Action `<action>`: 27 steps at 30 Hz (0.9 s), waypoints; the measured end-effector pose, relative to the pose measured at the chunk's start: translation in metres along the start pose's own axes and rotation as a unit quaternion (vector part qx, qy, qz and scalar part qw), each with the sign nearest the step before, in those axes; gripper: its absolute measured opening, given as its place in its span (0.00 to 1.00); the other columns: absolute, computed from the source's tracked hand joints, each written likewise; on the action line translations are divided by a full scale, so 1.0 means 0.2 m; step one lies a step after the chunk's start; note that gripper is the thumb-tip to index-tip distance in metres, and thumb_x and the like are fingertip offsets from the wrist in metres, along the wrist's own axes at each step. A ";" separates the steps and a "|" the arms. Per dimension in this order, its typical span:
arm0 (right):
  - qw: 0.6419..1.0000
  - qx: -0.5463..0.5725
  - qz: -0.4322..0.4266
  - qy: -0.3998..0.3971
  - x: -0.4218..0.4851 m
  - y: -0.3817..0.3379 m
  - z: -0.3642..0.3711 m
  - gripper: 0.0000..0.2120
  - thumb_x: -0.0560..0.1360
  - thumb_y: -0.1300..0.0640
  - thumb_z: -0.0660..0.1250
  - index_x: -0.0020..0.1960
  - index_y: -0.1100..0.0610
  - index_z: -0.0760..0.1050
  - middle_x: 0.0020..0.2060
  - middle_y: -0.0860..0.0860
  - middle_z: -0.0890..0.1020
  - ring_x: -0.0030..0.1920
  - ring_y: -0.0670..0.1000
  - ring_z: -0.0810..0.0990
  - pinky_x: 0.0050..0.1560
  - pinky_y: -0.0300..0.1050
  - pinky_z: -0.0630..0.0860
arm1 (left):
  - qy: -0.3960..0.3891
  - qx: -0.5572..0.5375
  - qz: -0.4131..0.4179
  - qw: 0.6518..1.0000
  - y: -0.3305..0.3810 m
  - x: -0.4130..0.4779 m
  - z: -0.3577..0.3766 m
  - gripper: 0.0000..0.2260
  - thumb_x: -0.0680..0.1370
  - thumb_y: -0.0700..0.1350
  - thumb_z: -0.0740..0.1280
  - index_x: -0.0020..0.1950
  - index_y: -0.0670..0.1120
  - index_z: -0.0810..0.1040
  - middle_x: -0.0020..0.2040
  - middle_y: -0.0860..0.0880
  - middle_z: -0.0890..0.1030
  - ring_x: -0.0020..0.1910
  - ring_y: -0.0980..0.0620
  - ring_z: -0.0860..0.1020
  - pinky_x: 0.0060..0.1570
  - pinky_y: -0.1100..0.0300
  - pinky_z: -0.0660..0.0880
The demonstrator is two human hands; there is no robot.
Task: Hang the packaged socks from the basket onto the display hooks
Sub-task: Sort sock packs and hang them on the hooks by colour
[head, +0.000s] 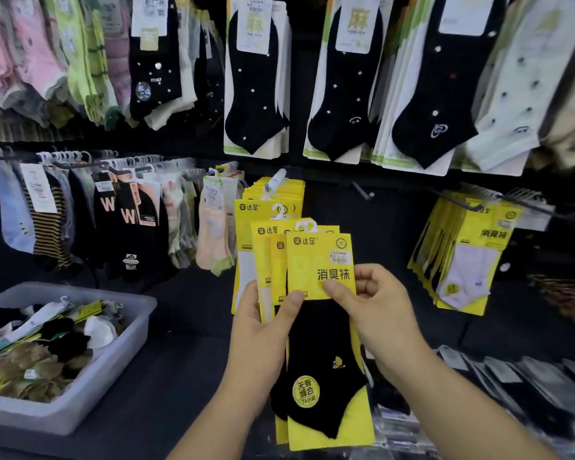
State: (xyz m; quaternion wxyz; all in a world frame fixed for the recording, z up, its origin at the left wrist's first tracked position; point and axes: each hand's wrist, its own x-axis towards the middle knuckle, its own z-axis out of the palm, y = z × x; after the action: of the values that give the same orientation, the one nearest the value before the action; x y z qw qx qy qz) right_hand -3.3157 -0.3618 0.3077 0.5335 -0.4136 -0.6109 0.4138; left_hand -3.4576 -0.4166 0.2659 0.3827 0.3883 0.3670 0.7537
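Observation:
I hold a fanned stack of yellow-carded sock packs in front of the display, the front one with a black sock. My left hand grips the stack from the left, thumb on the front card. My right hand pinches the front pack's right side, thumb on the card. Just behind hangs a full hook of the same yellow packs. An empty black hook juts out to its right. The grey basket at lower left holds several loose sock packs.
Another hook of yellow packs with white socks hangs at right. Rows of black, striped and pastel socks fill the wall above and left. Flat packaged items lie on the shelf at lower right.

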 end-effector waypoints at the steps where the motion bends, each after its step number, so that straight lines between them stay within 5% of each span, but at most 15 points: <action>1: 0.999 0.031 0.003 -0.009 0.00 0.00 -0.02 0.12 0.71 0.57 0.78 0.52 0.55 0.79 0.43 0.47 0.87 0.44 0.47 0.87 0.41 0.37 0.81 | -0.004 -0.002 0.000 1.000 0.00 0.00 0.01 0.13 0.74 0.51 0.74 0.58 0.56 0.83 0.57 0.49 0.88 0.56 0.49 0.88 0.48 0.62 0.83; 8: 0.991 0.135 0.018 -0.020 0.03 0.03 -0.10 0.06 0.80 0.61 0.68 0.56 0.58 0.77 0.46 0.53 0.88 0.47 0.51 0.87 0.42 0.37 0.81 | 0.001 0.033 0.003 0.999 -0.03 0.02 0.01 0.12 0.77 0.48 0.72 0.61 0.51 0.82 0.57 0.50 0.89 0.56 0.50 0.87 0.51 0.61 0.83; 14: 0.984 0.154 -0.004 0.084 0.10 0.06 -0.19 0.03 0.81 0.61 0.66 0.52 0.55 0.77 0.42 0.49 0.87 0.44 0.46 0.86 0.43 0.37 0.80 | 0.016 0.085 0.023 0.996 -0.02 0.05 -0.04 0.09 0.82 0.44 0.71 0.55 0.58 0.84 0.55 0.52 0.89 0.55 0.53 0.87 0.49 0.66 0.81; 20: 0.984 0.125 -0.027 0.125 0.23 0.08 -0.26 0.03 0.81 0.60 0.66 0.52 0.52 0.76 0.45 0.50 0.87 0.49 0.50 0.86 0.56 0.52 0.80 | 0.016 0.103 0.038 0.994 -0.01 0.07 -0.07 0.11 0.82 0.43 0.71 0.55 0.60 0.84 0.55 0.52 0.89 0.55 0.53 0.87 0.51 0.66 0.81; 27: 0.990 0.078 -0.075 0.094 0.34 0.07 -0.23 0.06 0.81 0.61 0.66 0.52 0.50 0.75 0.43 0.45 0.88 0.46 0.44 0.86 0.50 0.43 0.77 | 0.009 0.101 0.049 0.994 0.00 0.07 -0.09 0.09 0.79 0.45 0.71 0.54 0.58 0.85 0.54 0.52 0.89 0.54 0.54 0.87 0.49 0.67 0.81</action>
State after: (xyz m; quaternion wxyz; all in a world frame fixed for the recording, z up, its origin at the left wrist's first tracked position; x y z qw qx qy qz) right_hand -3.2753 -0.2896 0.3193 0.6489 -0.3610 -0.5531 0.3778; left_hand -3.4784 -0.4081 0.2629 0.3009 0.4351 0.4255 0.7342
